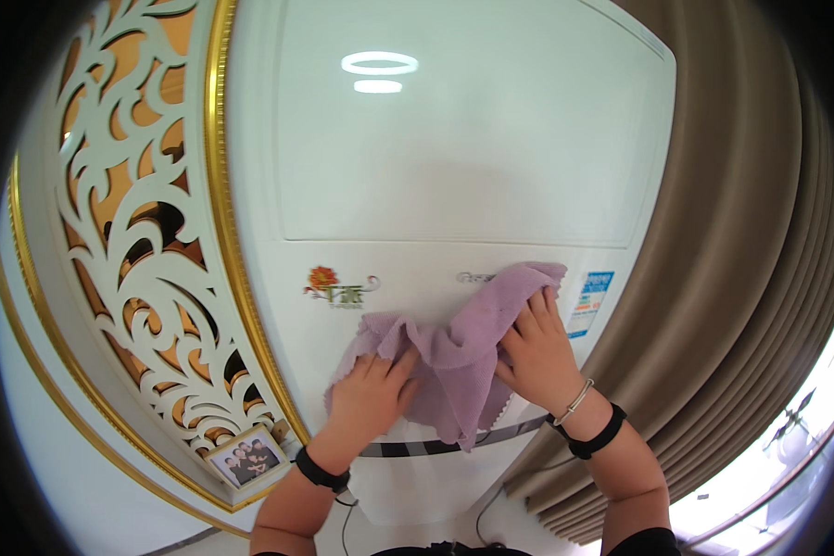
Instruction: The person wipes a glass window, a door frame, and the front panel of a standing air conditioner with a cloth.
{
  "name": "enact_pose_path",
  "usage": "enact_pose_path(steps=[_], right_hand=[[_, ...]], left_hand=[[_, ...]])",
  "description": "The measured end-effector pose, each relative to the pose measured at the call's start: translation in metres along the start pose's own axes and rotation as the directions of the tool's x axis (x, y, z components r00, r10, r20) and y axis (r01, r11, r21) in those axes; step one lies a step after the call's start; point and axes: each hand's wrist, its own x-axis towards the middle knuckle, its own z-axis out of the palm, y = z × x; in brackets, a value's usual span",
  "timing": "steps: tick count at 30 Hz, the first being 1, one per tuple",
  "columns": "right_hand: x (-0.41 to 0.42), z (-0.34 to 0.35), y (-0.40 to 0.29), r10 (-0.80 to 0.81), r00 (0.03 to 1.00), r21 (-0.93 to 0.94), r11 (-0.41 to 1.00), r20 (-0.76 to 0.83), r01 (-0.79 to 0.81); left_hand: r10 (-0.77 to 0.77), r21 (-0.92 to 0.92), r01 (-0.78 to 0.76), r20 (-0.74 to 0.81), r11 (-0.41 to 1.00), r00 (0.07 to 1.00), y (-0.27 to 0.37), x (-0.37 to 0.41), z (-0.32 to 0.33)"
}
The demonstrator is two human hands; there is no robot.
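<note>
A purple cloth (459,347) with a scalloped edge lies bunched against the front of a glossy white cabinet-like appliance (452,153). My left hand (367,393) presses on the cloth's lower left part, its fingertips partly in the folds. Higher up on the right, my right hand (538,351) holds the cloth with bent fingers, near a blue and white label (591,302). A red flower decal with writing (337,286) shows above the left part of the cloth. The cloth partly covers a small grey marking (474,277). Both wrists wear black bands.
To the left stands a white scrollwork lattice panel (160,243) with a gold frame (219,139). A framed photo (247,455) rests at its foot. Brown curtains (723,208) hang close on the right. Thin dark cables (483,518) run near the floor.
</note>
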Motion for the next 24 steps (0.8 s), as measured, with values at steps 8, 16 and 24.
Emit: enact_pose_path(steps=[8,16,24], right_hand=[[0.064,-0.031,-0.012,-0.088,0.992,0.013,0.996,-0.091,0.089],[0.07,-0.001,-0.054,-0.361,0.932,0.002,0.933,0.025,0.361],[0.075,-0.004,-0.057,-0.352,0.935,-0.146,0.924,0.039,0.354]], left_hand=[[0.124,0.183,-0.092,-0.173,0.979,0.977,-0.058,0.072,-0.072],[0.1,0.129,-0.095,-0.032,0.987,0.994,-0.064,0.037,-0.048],[0.197,0.111,-0.199,0.025,0.974,0.98,-0.068,0.048,-0.072]])
